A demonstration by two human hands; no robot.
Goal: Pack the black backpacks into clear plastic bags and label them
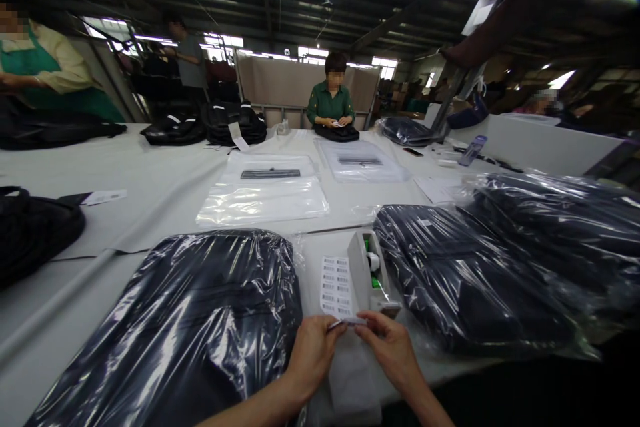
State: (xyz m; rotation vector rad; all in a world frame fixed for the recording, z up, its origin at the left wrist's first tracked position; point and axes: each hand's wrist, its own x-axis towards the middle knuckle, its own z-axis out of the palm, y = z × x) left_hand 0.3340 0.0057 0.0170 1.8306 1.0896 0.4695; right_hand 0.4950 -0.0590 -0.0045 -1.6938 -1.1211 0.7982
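Observation:
Both my hands meet over the table, just below a sheet of barcode labels (336, 280). Between the pinched fingers of my left hand (315, 347) and my right hand (393, 347) is a small white label (354, 321). Right of the sheet lies a grey tape dispenser (361, 267) with green and white parts inside. A dark bag in clear plastic (200, 320) fills the space left of my hands. Another plastic-wrapped dark bag (460, 273) lies to the right of the dispenser.
Clear plastic bags (265, 197) lie flat farther back. More wrapped bags (560, 220) are at the right, a dark bag (35, 233) at the left. A person in green (330, 103) sits across the table (135, 180); others stand at the left.

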